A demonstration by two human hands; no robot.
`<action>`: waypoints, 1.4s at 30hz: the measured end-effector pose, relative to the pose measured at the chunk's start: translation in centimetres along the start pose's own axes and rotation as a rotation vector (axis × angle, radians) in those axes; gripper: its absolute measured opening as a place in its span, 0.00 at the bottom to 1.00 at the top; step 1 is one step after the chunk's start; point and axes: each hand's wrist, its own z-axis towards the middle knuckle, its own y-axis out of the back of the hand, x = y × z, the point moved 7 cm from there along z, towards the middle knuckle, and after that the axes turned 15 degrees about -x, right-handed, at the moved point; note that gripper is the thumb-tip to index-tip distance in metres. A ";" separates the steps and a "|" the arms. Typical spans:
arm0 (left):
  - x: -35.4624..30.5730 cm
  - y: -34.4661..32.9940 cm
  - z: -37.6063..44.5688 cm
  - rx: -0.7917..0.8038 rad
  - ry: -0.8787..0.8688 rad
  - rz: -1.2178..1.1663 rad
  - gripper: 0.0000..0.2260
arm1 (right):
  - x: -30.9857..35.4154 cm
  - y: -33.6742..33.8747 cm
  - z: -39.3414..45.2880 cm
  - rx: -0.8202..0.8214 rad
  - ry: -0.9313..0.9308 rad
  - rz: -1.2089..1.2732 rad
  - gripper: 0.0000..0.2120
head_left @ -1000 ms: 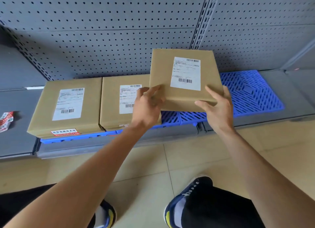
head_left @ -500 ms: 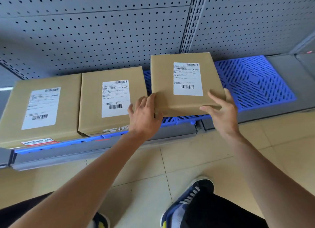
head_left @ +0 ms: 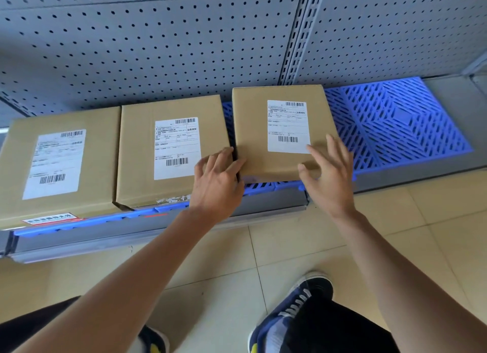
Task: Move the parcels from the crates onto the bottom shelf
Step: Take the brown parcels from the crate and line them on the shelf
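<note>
Three brown cardboard parcels with white labels lie side by side on the blue slatted mat of the bottom shelf. The right parcel lies flat on the mat, with a narrow gap to the middle parcel. The left parcel touches the middle one. My left hand rests with straight fingers over the gap, touching the right parcel's front left corner. My right hand hovers over that parcel's front right corner, fingers spread and straight, thumb by its front face.
A grey pegboard back wall with a slotted upright rises behind the shelf. The blue mat's right part is bare. Beige floor tiles run in front of the shelf, with my blue shoe below.
The right parcel came down from the air onto the mat beside the middle parcel. Both hands loosened from gripping its front corners, and their fingers straightened.
</note>
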 end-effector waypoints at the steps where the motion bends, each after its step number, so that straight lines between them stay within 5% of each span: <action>1: 0.1 0.0 -0.1 0.000 -0.010 0.019 0.23 | 1.1 -0.6 0.0 0.020 0.049 -0.052 0.24; 7: 1.5 -0.4 -0.6 0.091 0.012 0.143 0.30 | 4.2 -4.2 -1.1 0.226 0.164 -0.330 0.34; 23: 2.1 -0.9 -1.0 0.102 -0.017 0.197 0.35 | 4.2 -4.4 -2.0 0.281 0.264 -0.393 0.33; 42: 1.9 2.4 -0.4 0.191 0.028 0.044 0.26 | 9.6 -2.4 -2.0 0.268 0.244 -0.186 0.19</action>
